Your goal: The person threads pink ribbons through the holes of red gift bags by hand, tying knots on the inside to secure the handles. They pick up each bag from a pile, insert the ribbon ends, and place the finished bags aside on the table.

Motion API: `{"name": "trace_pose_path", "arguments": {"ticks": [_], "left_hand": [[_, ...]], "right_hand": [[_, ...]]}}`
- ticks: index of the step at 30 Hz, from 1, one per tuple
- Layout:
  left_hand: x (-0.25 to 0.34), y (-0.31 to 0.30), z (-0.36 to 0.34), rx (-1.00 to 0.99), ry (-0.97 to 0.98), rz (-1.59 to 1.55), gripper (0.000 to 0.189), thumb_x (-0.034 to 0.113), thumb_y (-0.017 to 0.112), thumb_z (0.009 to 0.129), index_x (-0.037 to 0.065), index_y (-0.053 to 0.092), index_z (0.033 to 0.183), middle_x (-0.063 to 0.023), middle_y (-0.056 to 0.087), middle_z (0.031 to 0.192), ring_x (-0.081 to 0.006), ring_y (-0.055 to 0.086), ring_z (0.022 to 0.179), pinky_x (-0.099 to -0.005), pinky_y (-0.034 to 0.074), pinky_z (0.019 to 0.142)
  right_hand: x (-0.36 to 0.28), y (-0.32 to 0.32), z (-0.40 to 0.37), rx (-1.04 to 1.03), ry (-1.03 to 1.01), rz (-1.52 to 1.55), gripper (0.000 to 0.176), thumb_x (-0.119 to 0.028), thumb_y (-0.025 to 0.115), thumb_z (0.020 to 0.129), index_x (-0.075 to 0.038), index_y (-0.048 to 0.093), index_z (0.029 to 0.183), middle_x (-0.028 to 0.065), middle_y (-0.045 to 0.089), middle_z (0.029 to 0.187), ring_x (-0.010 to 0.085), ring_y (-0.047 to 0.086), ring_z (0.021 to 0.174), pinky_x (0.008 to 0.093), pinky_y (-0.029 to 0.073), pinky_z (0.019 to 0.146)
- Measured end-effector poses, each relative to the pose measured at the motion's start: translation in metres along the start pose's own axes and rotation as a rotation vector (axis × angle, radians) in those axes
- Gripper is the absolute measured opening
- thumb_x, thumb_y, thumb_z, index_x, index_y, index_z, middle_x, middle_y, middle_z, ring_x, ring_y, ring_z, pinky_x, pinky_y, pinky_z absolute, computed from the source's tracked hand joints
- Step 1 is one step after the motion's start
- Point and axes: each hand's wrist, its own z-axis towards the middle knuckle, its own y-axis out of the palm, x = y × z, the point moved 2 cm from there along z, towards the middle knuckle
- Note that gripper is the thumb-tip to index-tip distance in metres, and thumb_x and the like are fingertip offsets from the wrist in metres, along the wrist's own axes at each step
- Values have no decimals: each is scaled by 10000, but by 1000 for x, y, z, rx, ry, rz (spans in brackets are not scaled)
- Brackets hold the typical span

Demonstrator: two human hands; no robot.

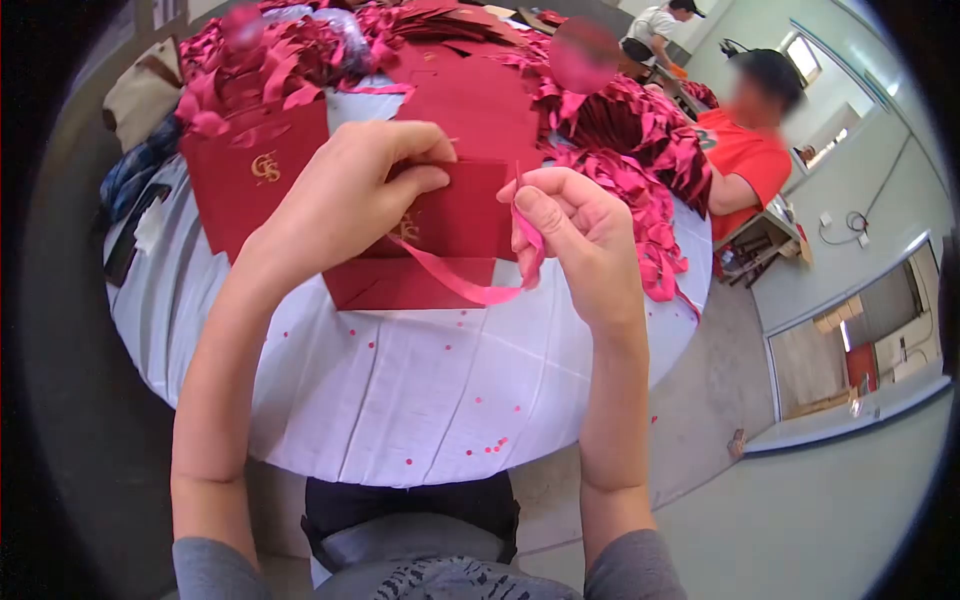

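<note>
A dark red paper bag (470,205) with a gold emblem lies in front of me on the white-covered table. My left hand (370,185) is closed on its upper edge, thumb and fingers pinched together, and partly covers the emblem. A pink ribbon (455,283) comes out beside the emblem and loops across the bag's lower part to the right. Between the thumb and fingers of my right hand (575,220), at the bag's upper right corner, the ribbon's end is pinched upright.
Left of the bag stands another red bag (250,175) with a gold emblem. Flat red bags (465,95) are stacked behind, and a heap of ribboned bags (630,150) lies right. Small red paper dots (495,447) dot the tablecloth. A person in an orange shirt (745,165) sits at the right.
</note>
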Motion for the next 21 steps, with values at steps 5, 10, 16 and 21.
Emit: {"name": "trace_pose_path", "arguments": {"ticks": [5,10,16,21], "left_hand": [[-11,-8,0,-94,-37,-288,154,40,595,861,-72,601,966,-16,625,844,-59,549,808,-219,460,746],[-16,-9,-3,-144,-96,-441,177,65,588,883,-62,615,1004,-4,624,878,-47,559,838,-206,463,771],[-20,-6,-4,-140,-137,-454,189,86,583,893,-52,617,1017,8,624,879,-39,559,830,-200,461,763],[-20,-5,-5,-173,-138,-454,190,94,569,902,-50,614,1017,19,616,864,-30,548,813,-198,458,746]], "right_hand": [[12,17,-2,106,-44,-280,79,-64,595,891,15,599,893,-20,572,676,8,481,548,166,360,431],[18,26,-1,200,-156,-403,66,-34,613,857,11,596,812,-40,540,629,-20,408,515,167,301,430],[14,35,-2,227,-225,-494,70,-22,623,837,27,589,800,-16,549,619,-7,416,507,183,306,428],[25,33,-1,239,-274,-556,60,-36,627,822,3,589,799,30,543,631,61,452,493,237,344,446]]}}
